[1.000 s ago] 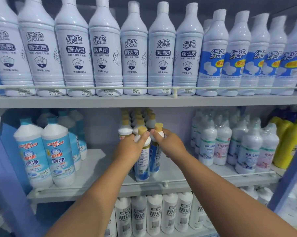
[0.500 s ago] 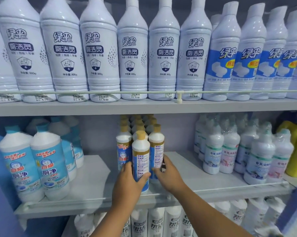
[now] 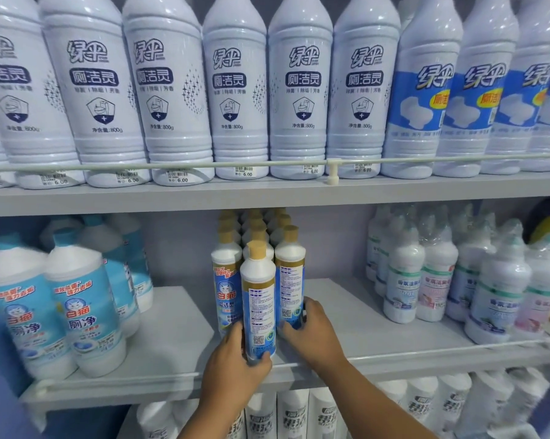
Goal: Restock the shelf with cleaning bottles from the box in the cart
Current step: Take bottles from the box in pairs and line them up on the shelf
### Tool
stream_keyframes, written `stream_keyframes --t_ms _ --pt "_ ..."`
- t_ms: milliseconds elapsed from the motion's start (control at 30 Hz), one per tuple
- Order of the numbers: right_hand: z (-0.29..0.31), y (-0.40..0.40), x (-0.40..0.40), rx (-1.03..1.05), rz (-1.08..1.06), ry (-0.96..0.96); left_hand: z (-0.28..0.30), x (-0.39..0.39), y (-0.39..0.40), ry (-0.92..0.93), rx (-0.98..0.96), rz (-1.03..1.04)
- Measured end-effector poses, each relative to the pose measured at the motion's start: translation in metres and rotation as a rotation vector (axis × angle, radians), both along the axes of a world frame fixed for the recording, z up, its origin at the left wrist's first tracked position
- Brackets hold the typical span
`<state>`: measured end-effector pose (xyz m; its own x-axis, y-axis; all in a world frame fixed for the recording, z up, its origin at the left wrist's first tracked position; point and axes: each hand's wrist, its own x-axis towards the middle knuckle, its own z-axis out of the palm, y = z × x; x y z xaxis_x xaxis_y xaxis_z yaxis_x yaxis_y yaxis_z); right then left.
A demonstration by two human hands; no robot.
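- Your left hand (image 3: 232,362) grips the front tan-capped bottle (image 3: 258,299) low, seating it upright.
- Your right hand (image 3: 311,334) clasps its neighbour bottle (image 3: 290,280), closing the row.

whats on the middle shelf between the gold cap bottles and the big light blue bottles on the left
Nothing: in the head view the middle shelf is bare between the gold cap bottles and the big light blue bottles.

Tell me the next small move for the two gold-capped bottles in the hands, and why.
Probably let go: the left hand grips the front gold-capped bottle, the right hand grips the bottle beside it, and both appear to stand upright on the middle shelf, in line with the rows behind.
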<state>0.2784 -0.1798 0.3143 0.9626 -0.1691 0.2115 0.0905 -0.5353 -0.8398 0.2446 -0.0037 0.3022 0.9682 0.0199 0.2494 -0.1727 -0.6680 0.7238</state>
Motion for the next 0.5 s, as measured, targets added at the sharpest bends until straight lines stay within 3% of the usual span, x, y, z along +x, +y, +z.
stream_keyframes --t_ms 500 --pt "-0.0016 -0.0051 -0.0011 -0.015 0.001 -0.003 -0.0046 0.0093 0.0083 0.018 -0.075 -0.080"
